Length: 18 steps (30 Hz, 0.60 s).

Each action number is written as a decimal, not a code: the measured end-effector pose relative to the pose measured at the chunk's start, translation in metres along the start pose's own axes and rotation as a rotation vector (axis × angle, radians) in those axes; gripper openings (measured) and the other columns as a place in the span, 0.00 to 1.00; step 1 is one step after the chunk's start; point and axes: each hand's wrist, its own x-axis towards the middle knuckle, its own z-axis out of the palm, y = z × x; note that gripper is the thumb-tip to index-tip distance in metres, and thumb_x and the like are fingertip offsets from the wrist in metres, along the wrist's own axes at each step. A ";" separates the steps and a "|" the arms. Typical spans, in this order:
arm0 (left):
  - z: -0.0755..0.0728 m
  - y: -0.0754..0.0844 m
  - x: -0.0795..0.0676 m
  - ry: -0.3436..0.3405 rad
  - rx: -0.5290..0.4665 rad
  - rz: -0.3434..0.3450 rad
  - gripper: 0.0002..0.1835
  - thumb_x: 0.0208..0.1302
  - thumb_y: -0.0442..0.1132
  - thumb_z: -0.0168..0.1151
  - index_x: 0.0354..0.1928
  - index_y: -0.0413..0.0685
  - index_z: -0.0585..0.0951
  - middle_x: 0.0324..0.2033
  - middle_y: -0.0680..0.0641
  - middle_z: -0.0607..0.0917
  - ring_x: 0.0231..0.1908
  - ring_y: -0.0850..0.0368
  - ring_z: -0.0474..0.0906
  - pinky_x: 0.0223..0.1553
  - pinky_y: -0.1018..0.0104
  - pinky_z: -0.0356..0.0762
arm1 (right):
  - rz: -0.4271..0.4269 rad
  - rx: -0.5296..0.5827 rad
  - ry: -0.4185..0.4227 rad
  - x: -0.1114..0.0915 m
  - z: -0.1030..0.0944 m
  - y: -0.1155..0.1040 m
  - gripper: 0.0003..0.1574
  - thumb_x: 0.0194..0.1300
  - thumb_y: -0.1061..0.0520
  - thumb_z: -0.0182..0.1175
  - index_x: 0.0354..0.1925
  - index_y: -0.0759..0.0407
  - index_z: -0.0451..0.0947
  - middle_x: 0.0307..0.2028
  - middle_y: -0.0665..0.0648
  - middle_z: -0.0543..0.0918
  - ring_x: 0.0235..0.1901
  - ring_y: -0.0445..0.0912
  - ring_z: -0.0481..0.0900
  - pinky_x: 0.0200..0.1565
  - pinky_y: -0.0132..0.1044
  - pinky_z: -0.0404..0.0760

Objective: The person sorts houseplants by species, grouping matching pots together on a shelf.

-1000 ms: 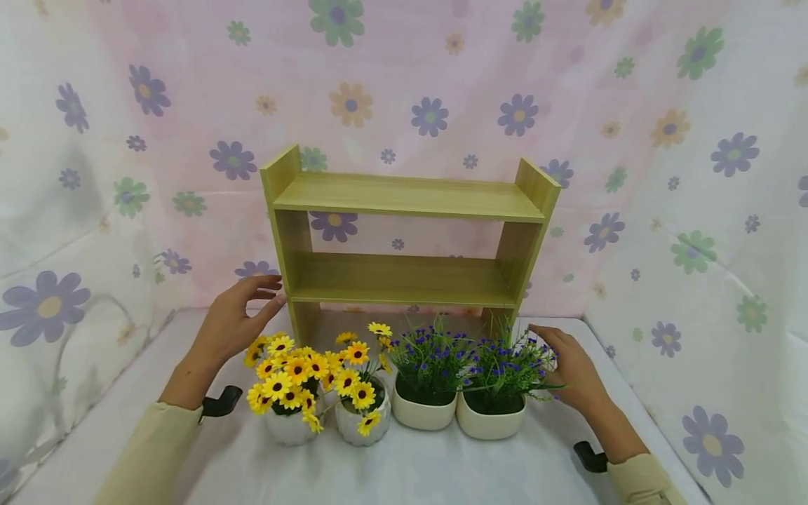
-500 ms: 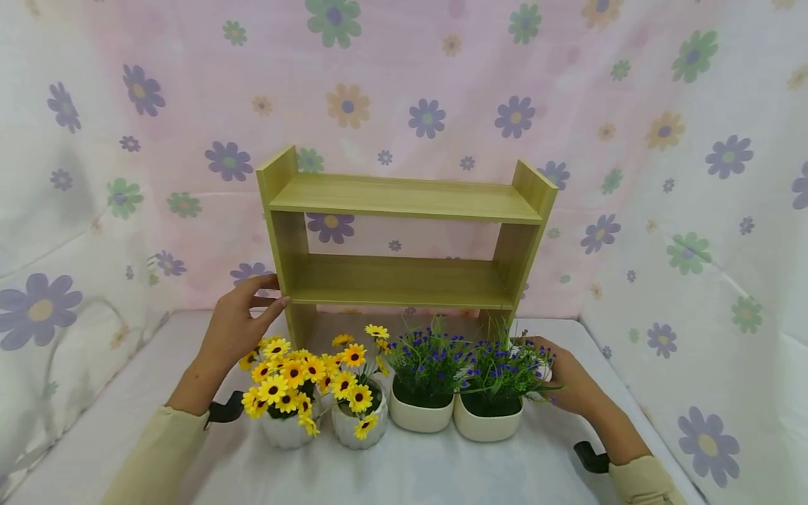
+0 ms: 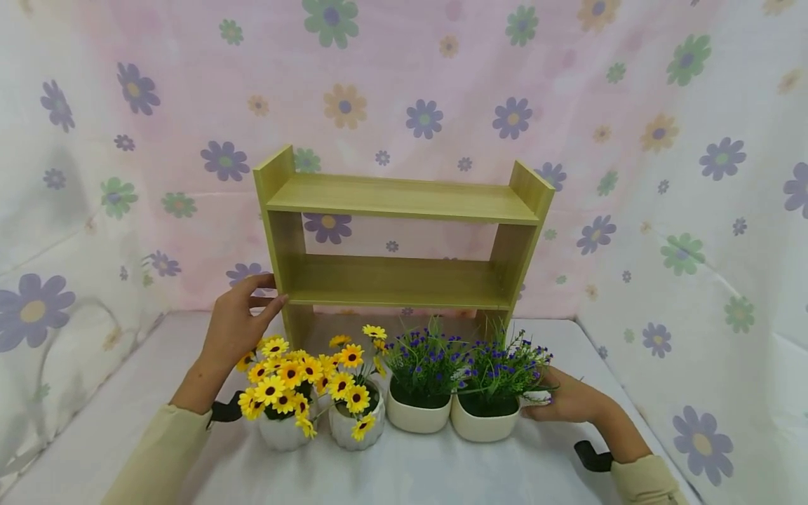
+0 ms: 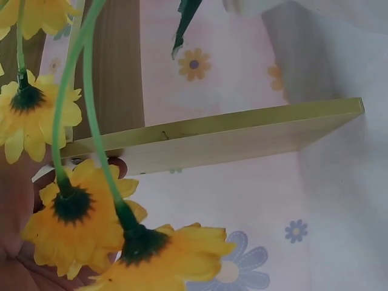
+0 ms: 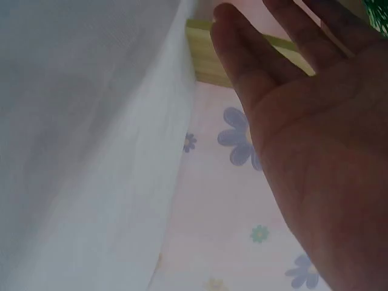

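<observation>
A wooden two-tier shelf (image 3: 404, 280) stands on the table. My left hand (image 3: 236, 319) is at its left side panel, with thumb and fingertips against the outer face and front edge. In the left wrist view, that panel (image 4: 242, 128) runs behind yellow flowers, and part of my hand (image 4: 15, 242) shows at the left. My right hand (image 3: 571, 398) is beside the rightmost cream pot (image 3: 486, 424) of purple flowers; the foliage partly hides its fingertips. In the right wrist view its fingers (image 5: 257, 51) are extended, and nothing is seen in the palm.
Before the shelf stand another cream pot of purple flowers (image 3: 419, 419) and two white pots of yellow flowers, one at the left (image 3: 284, 433) and one nearer the middle (image 3: 356, 430). A flower-print curtain (image 3: 404, 70) encloses the white-covered table (image 3: 429, 477).
My right hand has come down and nearer, from beside the shelf's right leg to beside the right pot. My left hand has closed the small distance to the shelf panel. The pots stay put.
</observation>
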 end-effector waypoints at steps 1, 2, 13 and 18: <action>0.000 0.000 0.000 -0.001 -0.001 -0.002 0.23 0.74 0.39 0.69 0.65 0.37 0.79 0.59 0.34 0.85 0.47 0.33 0.89 0.46 0.37 0.88 | 0.030 -0.006 -0.008 -0.001 0.002 -0.002 0.48 0.60 0.49 0.79 0.68 0.71 0.72 0.62 0.70 0.81 0.64 0.69 0.77 0.62 0.64 0.80; 0.000 0.000 0.001 -0.003 -0.002 -0.005 0.23 0.74 0.39 0.69 0.65 0.37 0.79 0.59 0.34 0.85 0.46 0.33 0.89 0.46 0.37 0.88 | 0.046 -0.005 -0.015 0.000 0.004 -0.004 0.54 0.58 0.47 0.80 0.72 0.71 0.68 0.67 0.72 0.77 0.68 0.72 0.72 0.64 0.69 0.76; 0.004 -0.001 0.001 -0.010 -0.014 -0.027 0.24 0.75 0.42 0.68 0.66 0.37 0.79 0.59 0.32 0.84 0.46 0.31 0.89 0.46 0.34 0.87 | 0.093 -0.030 -0.020 0.011 0.024 -0.016 0.64 0.53 0.38 0.83 0.75 0.67 0.67 0.71 0.67 0.75 0.72 0.68 0.68 0.69 0.71 0.70; 0.002 0.000 0.001 -0.012 -0.005 -0.023 0.24 0.75 0.42 0.69 0.66 0.37 0.79 0.58 0.32 0.85 0.44 0.31 0.89 0.45 0.34 0.87 | 0.107 -0.059 -0.006 0.012 0.026 -0.015 0.65 0.54 0.36 0.81 0.77 0.68 0.65 0.74 0.70 0.71 0.75 0.70 0.64 0.70 0.72 0.67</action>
